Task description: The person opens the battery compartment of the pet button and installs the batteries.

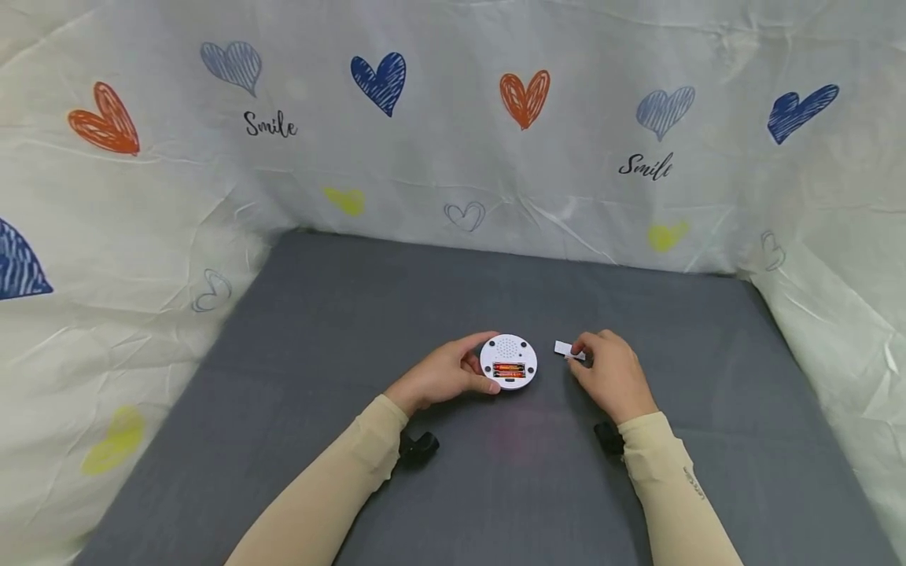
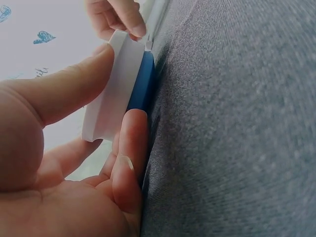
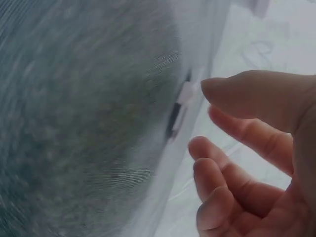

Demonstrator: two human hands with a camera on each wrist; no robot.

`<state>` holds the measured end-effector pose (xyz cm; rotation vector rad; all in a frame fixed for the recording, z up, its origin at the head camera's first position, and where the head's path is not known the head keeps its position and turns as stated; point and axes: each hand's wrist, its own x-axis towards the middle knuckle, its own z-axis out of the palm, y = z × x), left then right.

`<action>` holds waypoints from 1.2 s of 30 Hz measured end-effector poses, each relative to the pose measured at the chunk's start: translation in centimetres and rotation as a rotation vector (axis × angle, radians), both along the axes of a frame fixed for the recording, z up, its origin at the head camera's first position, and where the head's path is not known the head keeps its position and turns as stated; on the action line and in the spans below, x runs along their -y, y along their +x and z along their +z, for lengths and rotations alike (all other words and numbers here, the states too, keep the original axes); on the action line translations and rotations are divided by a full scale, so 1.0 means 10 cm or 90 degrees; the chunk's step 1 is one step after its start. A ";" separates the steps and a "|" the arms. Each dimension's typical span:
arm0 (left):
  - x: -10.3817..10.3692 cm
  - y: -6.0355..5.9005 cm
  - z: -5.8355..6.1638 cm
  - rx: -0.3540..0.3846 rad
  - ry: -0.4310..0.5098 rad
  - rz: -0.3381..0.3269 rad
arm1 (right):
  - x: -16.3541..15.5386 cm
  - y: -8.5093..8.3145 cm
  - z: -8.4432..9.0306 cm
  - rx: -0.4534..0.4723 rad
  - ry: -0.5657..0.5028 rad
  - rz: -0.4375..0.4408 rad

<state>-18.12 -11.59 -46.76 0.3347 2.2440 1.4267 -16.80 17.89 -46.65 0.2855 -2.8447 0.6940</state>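
My left hand (image 1: 453,369) grips a round white device (image 1: 506,348) by its left edge, thumb on the near rim. Its underside faces up, with speaker holes, small dark feet and an uncovered battery compartment holding two red-orange batteries (image 1: 509,370). In the left wrist view the device's blue lower part (image 2: 142,84) stands close to the cloth. To the right, my right hand (image 1: 607,373) is at a small white battery cover (image 1: 564,348), hiding part of it in the head view. The blurred right wrist view shows a gap between thumb and forefinger, the cover lying beyond them.
A dark grey cloth (image 1: 396,306) covers the table. White fabric (image 1: 453,157) printed with hearts and "Smile" hangs behind it and along both sides. Black wrist mounts (image 1: 419,448) sit under the sleeves.
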 end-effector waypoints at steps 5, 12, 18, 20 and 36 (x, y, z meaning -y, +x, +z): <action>0.01 0.01 0.01 -0.008 0.002 0.006 | 0.01 -0.06 -0.03 -0.022 0.018 0.019; 0.02 0.00 0.02 -0.003 0.006 0.000 | 0.05 -0.10 -0.04 -0.025 0.044 0.003; 0.02 -0.02 0.05 0.004 0.014 -0.003 | 0.06 -0.10 -0.01 -0.025 0.065 -0.002; 0.02 -0.02 0.05 0.004 0.014 -0.002 | 0.08 -0.08 0.02 -0.026 0.065 0.003; 0.01 -0.02 -0.01 0.005 0.011 -0.006 | 0.55 0.23 0.28 -0.085 0.030 0.181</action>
